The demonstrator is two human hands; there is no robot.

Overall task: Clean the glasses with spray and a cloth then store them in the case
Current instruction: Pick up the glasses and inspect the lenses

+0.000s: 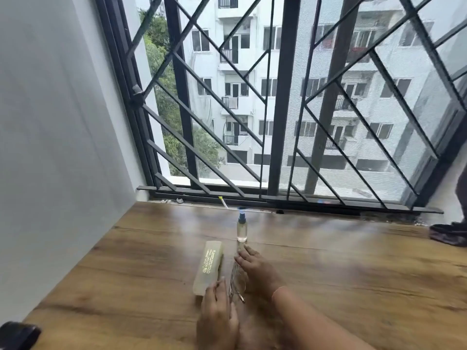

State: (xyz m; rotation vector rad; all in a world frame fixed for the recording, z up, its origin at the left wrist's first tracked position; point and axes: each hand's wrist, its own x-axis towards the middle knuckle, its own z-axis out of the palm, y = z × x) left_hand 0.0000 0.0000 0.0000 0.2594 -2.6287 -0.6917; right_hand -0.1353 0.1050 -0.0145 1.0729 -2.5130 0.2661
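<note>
Found glasses point(237, 280) lying on wooden table point(353, 286), just beside case point(208, 267), which sits at 9 o'clock from them and appears closed. Noted spray bottle point(241, 228) upright at 12 o'clock from glasses, near but untouched. Recorded right hand point(255, 270) at 3 o'clock of glasses, fingers straight and spread, resting against the far end, gripping nothing. Recorded left hand point(217, 319) at 6 o'clock, fingers reaching forward to the near end of glasses; cannot tell through blur whether any pinch is made. Saw no cloth in view. Judged step in hand: taking up glasses, cleaning not yet begun. Next move calls for a firm hold by the frame in one hand, keeping fingers off the lenses, and freeing the other for the bottle at 12 o'clock.
</note>
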